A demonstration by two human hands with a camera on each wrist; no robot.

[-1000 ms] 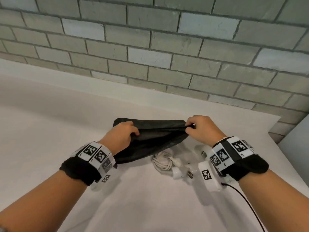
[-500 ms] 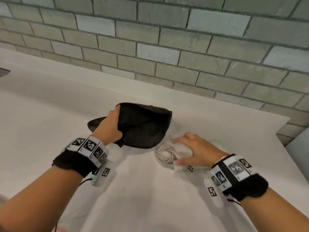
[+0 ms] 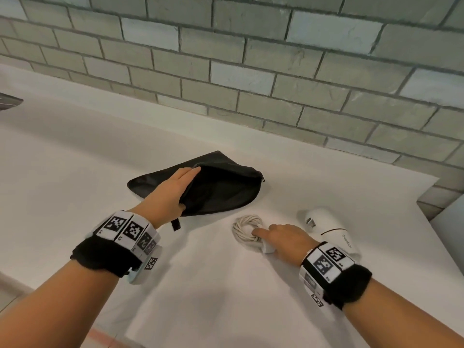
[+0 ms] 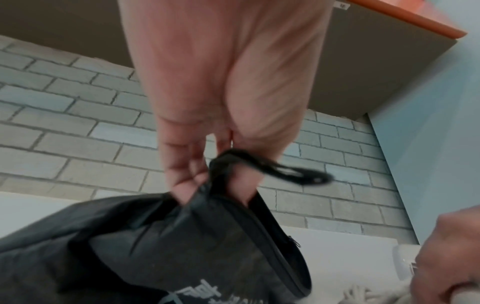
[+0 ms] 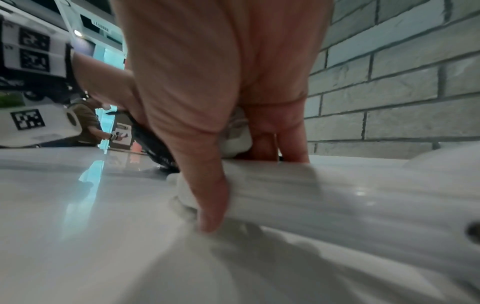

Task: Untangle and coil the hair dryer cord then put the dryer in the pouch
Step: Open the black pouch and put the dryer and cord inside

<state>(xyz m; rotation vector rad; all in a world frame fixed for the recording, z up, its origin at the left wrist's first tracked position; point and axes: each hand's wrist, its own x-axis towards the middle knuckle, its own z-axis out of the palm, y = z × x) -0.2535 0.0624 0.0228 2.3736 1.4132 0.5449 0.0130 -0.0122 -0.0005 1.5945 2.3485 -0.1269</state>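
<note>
A black zip pouch [image 3: 221, 189] lies on the white counter with its mouth facing right. My left hand [image 3: 185, 189] pinches the pouch's near rim, thumb inside and fingers on top; the left wrist view shows the same pinch by my left hand [image 4: 207, 185] on the pouch [image 4: 182, 246]. The white hair dryer [image 3: 331, 229] lies at the right, its cord coil [image 3: 244, 227] to its left. My right hand [image 3: 268, 237] lies beside the coil. In the right wrist view my right hand [image 5: 246, 174] wraps thumb and fingers round the dryer's handle [image 5: 350, 195].
A grey brick wall [image 3: 251, 71] runs along the back of the counter [image 3: 200, 297]. The counter ends at a corner on the right, by a pale panel [image 3: 449, 222]. A dark object [image 3: 7, 102] shows at the far left edge.
My right hand let go of the pouch and came down onto the dryer handle by the coil. My left hand swung the pouch to the left and holds its rim alone.
</note>
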